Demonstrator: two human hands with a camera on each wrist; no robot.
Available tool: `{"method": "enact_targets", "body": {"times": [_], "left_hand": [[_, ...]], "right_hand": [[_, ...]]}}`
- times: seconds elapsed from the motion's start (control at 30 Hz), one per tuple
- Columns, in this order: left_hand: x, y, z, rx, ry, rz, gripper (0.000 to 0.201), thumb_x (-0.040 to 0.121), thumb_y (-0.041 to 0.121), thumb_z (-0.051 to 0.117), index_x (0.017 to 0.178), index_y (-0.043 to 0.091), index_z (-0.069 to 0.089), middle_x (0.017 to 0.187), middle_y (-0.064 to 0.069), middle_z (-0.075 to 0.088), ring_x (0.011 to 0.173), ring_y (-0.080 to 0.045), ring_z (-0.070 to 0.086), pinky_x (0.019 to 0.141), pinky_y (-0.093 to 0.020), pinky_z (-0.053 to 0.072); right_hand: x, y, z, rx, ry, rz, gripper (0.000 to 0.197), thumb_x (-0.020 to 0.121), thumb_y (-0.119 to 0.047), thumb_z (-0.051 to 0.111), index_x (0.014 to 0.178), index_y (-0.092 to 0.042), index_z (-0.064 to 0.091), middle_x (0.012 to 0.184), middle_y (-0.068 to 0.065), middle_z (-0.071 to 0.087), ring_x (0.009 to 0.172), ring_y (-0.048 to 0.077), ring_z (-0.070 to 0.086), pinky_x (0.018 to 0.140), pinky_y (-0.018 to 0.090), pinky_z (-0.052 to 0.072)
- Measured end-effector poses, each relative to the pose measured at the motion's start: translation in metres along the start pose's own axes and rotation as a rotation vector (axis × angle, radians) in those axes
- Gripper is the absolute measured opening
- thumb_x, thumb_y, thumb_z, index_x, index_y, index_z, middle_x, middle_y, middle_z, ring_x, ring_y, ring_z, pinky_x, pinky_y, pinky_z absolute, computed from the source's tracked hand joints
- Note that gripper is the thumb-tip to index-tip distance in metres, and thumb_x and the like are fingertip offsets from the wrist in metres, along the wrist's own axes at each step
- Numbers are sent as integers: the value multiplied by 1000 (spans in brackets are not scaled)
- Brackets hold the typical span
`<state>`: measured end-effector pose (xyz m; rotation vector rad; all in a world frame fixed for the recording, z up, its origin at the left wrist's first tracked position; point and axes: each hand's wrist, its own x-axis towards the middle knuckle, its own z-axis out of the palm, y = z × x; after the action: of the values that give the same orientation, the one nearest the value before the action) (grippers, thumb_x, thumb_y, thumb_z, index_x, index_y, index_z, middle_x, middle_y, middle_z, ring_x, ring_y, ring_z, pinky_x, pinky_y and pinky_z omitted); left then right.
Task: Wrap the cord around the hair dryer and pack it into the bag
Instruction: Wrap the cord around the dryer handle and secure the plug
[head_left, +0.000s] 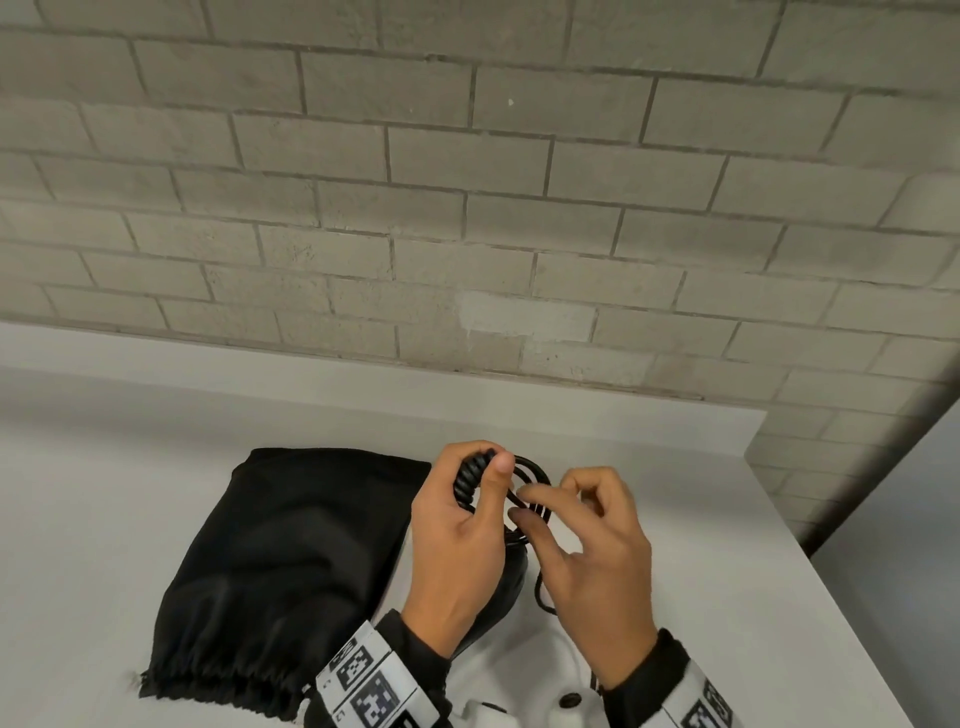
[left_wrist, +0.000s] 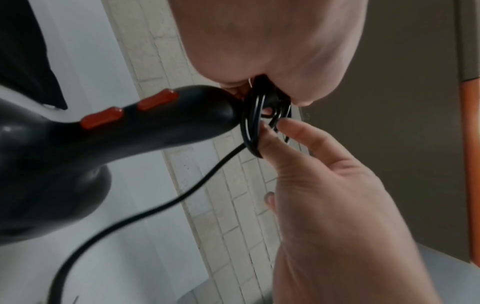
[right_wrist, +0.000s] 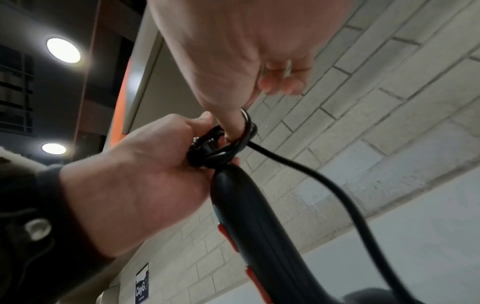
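The black hair dryer (left_wrist: 78, 148), with orange-red switches, is held above the white table, its handle end pointing up and away. My left hand (head_left: 485, 457) grips the ribbed end of the handle together with a few coils of the black cord (head_left: 537, 470). My right hand (head_left: 522, 503) pinches one of those loops between thumb and forefinger, right beside the left thumb. The rest of the cord (right_wrist: 324, 181) hangs slack from the loops down toward the table. The black drawstring bag (head_left: 285, 561) lies flat to the left of both hands, its gathered mouth toward me.
The white table (head_left: 675, 519) ends at a grey brick wall (head_left: 467, 234) behind and at an edge on the right. The front of my white buttoned garment (head_left: 519, 691) shows below my wrists.
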<state>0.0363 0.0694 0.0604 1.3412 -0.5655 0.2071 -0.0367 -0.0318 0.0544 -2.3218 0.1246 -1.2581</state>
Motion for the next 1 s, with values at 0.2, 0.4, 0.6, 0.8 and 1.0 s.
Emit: {"method": "enact_targets", "body": {"times": [0.2,0.4,0.6,0.8,1.0], "left_hand": [[0,-7,0,-24,58,85,18,91,39,61,93,21,66,81,4,68,73,-11,64,70,-15,50],[7,-14,-2,16,59,170,19,91,48,59,91,29,64,77,13,66,68,-7,63,66,-14,49],[7,-16,-6,24,84,185,22,92,50,58,89,29,63,70,6,65,65,-13,64,64,-22,50],[14,-15,-9,102,105,183,15,89,45,59,89,30,63,81,10,68,71,-7,65,68,-12,49],[11,-14,-3,120,85,198,11,88,39,62,88,29,63,80,14,67,70,-4,65,67,-10,47]], "right_hand": [[-5,-14,-2,-252,-196,65,24,91,-49,50,92,-32,67,85,-11,46,77,11,45,47,20,40],[16,-34,-19,418,-381,668,26,92,-38,59,75,-21,68,80,-11,52,69,0,47,67,13,38],[19,-34,-31,969,-378,848,42,89,-48,62,61,-17,55,69,-1,47,68,14,42,75,36,35],[-10,-38,-23,505,-305,420,12,92,-31,59,94,-33,71,100,-10,65,97,15,61,80,17,47],[-9,-48,-33,399,-251,521,19,95,-31,56,83,-33,71,77,-13,71,81,7,64,68,12,45]]}}
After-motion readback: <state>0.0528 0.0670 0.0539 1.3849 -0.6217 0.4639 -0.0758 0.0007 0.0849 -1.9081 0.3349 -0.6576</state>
